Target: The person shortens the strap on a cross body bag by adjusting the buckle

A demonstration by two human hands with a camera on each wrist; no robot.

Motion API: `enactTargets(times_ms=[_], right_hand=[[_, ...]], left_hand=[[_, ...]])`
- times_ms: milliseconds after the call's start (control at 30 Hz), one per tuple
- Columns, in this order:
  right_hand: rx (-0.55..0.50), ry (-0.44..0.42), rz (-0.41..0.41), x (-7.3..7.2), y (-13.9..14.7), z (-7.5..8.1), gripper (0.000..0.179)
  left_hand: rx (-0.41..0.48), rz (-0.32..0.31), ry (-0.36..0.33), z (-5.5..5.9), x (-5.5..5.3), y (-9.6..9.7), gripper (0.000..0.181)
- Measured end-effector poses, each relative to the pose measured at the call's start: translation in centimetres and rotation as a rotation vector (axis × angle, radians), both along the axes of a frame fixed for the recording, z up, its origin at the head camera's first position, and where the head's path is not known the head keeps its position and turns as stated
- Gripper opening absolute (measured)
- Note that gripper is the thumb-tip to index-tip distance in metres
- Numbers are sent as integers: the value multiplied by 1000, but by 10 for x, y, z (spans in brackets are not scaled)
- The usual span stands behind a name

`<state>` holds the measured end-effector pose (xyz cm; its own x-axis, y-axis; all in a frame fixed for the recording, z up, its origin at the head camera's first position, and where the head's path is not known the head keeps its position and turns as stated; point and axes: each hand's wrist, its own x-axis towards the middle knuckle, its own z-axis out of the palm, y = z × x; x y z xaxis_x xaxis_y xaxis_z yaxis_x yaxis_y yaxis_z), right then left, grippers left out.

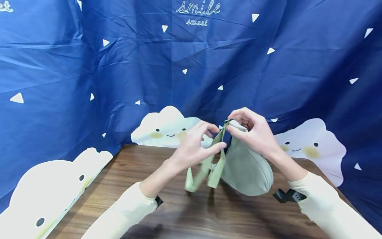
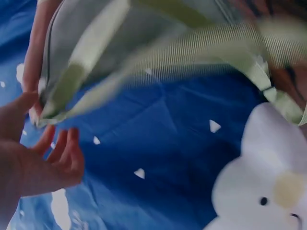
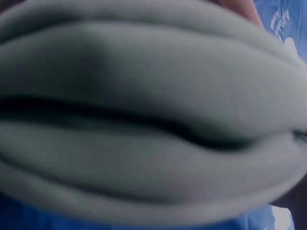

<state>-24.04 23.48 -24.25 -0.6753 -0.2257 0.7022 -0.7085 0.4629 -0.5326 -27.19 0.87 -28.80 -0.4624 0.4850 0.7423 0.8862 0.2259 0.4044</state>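
Observation:
A pale grey-green bag [image 1: 249,169] hangs tilted over the table, its top corner pinched between the thumb and fingers of my right hand [image 1: 253,129]. From that corner dangles a light green webbing strap [image 1: 217,171], folded into loops and blurred in the left wrist view. My left hand [image 1: 198,142] is beside the strap, thumb and fingers spread apart around its upper part. In the left wrist view the fingers of this left hand [image 2: 53,158] look loosely bent just off the strap's end. The bag's seamed side [image 3: 158,72], with a dark gap along it, fills the right wrist view.
Beneath the hands is a brown wood-grain table [image 1: 125,186]. A dark blue cloth [image 1: 143,69] with white triangles and smiling clouds hangs behind and at the sides. Small black devices [image 1: 289,196] sit at the sleeve cuffs.

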Motion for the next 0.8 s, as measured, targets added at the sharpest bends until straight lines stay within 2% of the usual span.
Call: enactTargets(times_ms=[100, 167, 233, 267, 333, 433, 600, 633, 700, 800], right_hand=[[76, 68, 5, 12, -14, 21, 24], [121, 124, 2, 19, -19, 35, 23], [157, 182, -11, 19, -15, 48, 22], [171, 206, -18, 19, -10, 53, 22], [191, 234, -50, 14, 5, 61, 25], [205, 217, -99, 9, 34, 68, 29], [237, 59, -161, 8, 74, 56, 36], [242, 31, -172, 8, 81, 51, 37], [243, 2, -196, 8, 93, 41, 38], [240, 2, -233, 4, 111, 22, 36]], left_hand=[[4, 84, 113, 10, 4, 15, 44], [-11, 112, 134, 19, 2, 19, 39], [-17, 123, 144, 28, -5, 16, 35], [-19, 125, 134, 31, -9, 11, 34], [-9, 125, 56, 35, -20, -5, 37], [49, 116, -27, 32, -42, -35, 33], [236, -20, -248, 10, -74, -72, 28], [302, -43, -337, 5, -78, -76, 27], [491, -90, -531, -4, -86, -84, 29], [841, -185, -787, -13, -100, -98, 20]])
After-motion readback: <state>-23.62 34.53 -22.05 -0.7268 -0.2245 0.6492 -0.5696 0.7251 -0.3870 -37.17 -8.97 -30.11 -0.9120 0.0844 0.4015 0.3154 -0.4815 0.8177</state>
